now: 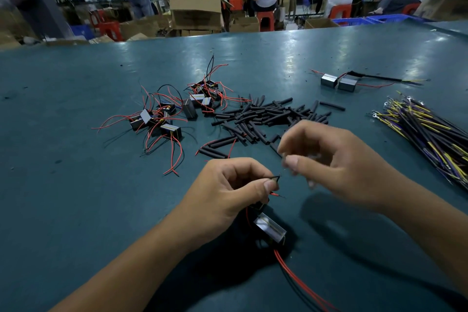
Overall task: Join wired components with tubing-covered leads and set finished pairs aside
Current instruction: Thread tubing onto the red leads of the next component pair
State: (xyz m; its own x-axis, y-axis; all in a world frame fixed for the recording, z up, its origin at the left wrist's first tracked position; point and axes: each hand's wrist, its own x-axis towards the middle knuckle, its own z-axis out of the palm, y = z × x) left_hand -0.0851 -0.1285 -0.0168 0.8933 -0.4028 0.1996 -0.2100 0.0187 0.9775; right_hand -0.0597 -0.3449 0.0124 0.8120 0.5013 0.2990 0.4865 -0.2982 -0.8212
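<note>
From the head view, the left hand (228, 185) pinched the black and red leads of a wired component (269, 229) hanging just below it at 6 o'clock. The right hand (336, 159), blurred, had fingers curled; I could not tell whether it held anything. Tubing pieces (263, 116) lay at 12 o'clock on the table (76, 185), a finished pair (338, 81) at 2 o'clock.

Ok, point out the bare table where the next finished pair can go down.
Bare table lies left of the finished pair, beyond the tubing pile. Also bare: the near-left corner. Crowded: the component cluster, the tubing, the lead bundle.
</note>
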